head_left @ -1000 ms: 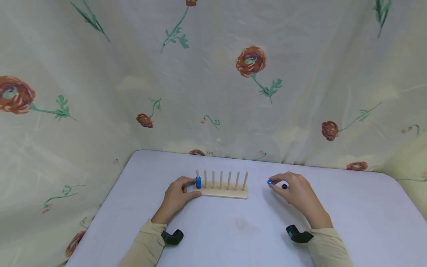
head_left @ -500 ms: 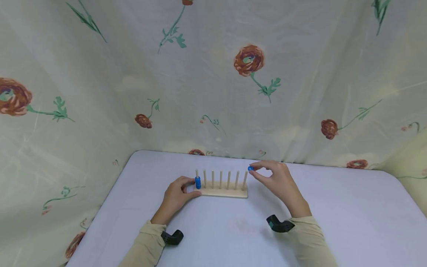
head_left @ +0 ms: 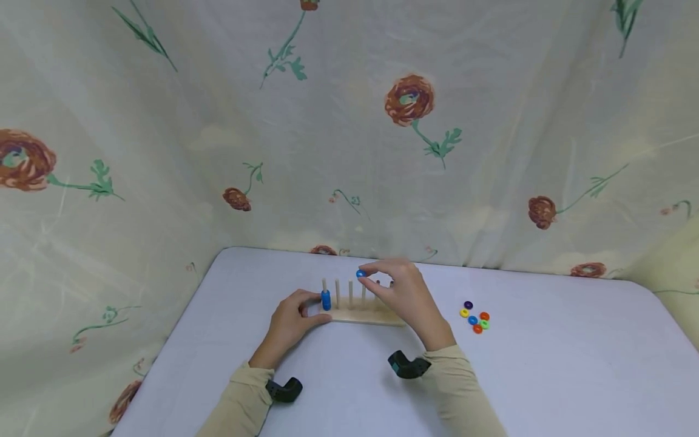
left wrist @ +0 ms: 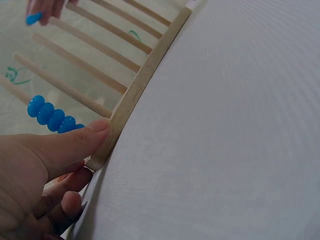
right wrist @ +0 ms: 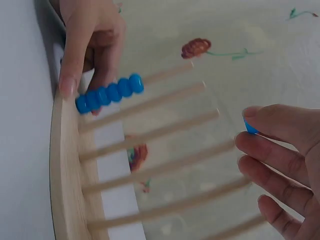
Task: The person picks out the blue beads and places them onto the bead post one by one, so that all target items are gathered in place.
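A wooden peg rack (head_left: 355,315) with a row of upright pegs stands on the table. Several blue beads (right wrist: 112,93) are stacked on its leftmost peg, and the other pegs that show are bare. My left hand (head_left: 292,318) grips the left end of the base, thumb on the front edge, as the left wrist view shows. Above the pegs near the middle of the rack, my right hand (head_left: 404,294) pinches one blue bead (head_left: 361,274) between thumb and index finger. In the head view this hand covers the rack's right-hand pegs.
To the right of the rack lies a loose group of beads: a purple bead (head_left: 468,305), a yellow bead (head_left: 464,313), a blue bead (head_left: 472,320), a green bead (head_left: 484,325) and orange ones. A flowered curtain (head_left: 349,152) hangs behind the white table (head_left: 338,388).
My right hand has carried the blue bead leftward from beside the loose beads to above the rack, uncovering the loose group. The left hand has stayed on the rack's end.
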Motion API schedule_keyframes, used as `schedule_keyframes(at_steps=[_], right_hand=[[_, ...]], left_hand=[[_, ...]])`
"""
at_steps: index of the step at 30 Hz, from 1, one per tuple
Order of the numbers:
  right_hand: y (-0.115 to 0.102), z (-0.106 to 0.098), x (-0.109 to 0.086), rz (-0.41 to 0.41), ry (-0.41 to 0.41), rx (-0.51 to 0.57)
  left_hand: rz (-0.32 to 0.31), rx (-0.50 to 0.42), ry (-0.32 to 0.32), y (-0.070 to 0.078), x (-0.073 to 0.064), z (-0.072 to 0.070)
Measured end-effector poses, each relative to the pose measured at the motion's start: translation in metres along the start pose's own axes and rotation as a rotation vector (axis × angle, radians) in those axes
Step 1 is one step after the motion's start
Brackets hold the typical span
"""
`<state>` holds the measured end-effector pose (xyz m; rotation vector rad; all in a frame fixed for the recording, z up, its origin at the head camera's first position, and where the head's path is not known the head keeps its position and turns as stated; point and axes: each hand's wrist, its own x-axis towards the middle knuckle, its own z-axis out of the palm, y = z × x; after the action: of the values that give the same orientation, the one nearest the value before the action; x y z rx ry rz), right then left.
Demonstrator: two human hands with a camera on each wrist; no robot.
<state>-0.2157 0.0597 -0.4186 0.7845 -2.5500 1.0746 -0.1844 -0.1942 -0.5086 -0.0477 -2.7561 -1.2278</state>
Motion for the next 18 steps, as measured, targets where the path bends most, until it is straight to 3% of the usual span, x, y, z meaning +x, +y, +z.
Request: schedule_keyframes(at_steps=[11, 18], right_hand=[[-0.027, 0.033, 0.018, -0.140, 0.013, -0.016], [-0.035, 0.045, 0.022, -0.171, 0.013, -0.059]], left_hand=[[-0.010, -0.007, -0.008, 0.000, 0.000, 0.000], [-0.006, -0.009, -0.010, -0.001, 0.001, -0.001]])
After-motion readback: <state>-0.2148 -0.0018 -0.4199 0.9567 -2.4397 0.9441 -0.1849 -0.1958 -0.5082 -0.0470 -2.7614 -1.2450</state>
